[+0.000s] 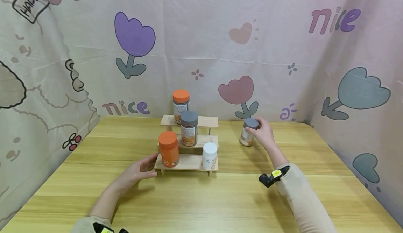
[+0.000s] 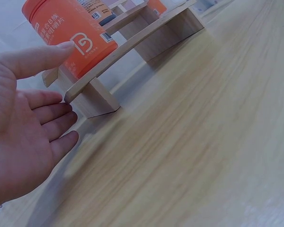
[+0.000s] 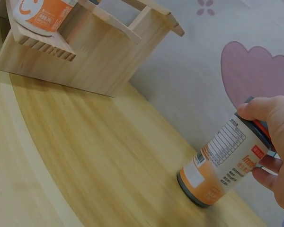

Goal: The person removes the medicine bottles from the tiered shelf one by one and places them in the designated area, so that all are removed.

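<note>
My right hand pinches a grey-capped pill bottle near its top, thumb on one side and fingers on the other. The bottle has a white and orange label, and its base is right at the tabletop, off to the right of the shelf. At the left end of a three-step wooden display shelf, my left hand holds its fingers extended, with fingertips right at the edge of the lowest step. Just above the left thumb stands an orange bottle on that step.
A white bottle stands on the lowest step's right end. Another grey-capped bottle is on the middle step, and an orange-capped bottle is on the top step. A printed curtain hangs behind the wooden table.
</note>
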### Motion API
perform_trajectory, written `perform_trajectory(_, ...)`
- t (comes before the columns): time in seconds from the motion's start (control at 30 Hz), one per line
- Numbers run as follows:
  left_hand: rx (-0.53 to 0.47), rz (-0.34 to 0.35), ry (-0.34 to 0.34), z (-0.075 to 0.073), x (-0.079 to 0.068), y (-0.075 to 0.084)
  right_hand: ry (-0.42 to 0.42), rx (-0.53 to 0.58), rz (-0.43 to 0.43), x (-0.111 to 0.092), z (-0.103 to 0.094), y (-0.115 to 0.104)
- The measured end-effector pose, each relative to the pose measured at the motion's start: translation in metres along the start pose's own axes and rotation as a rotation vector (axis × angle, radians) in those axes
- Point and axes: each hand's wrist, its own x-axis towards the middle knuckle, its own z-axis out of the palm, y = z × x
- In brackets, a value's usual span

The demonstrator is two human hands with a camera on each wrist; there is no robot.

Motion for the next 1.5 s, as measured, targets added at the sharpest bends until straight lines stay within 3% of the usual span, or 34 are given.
perform_trajectory(0.53,0.001,-0.001,-0.002,0.0,0.0,0.002,-0.052,0.034,-0.018,-0.002,-0.009,-0.003)
perform_trajectory(0.83,-0.009,-0.006,-0.004,-0.001,0.002,0.004,-0.014,0.064,-0.073,0.004,-0.019,-0.012)
perform_trajectory(1.13,-0.013,-0.017,-0.001,0.0,0.002,0.005,-0.007,0.095,-0.113,0.007,-0.026,-0.032)
perform_trajectory(1.5,-0.006,-0.021,-0.001,0.0,0.001,0.004,-0.129,0.164,-0.138,0.013,-0.022,-0.072)
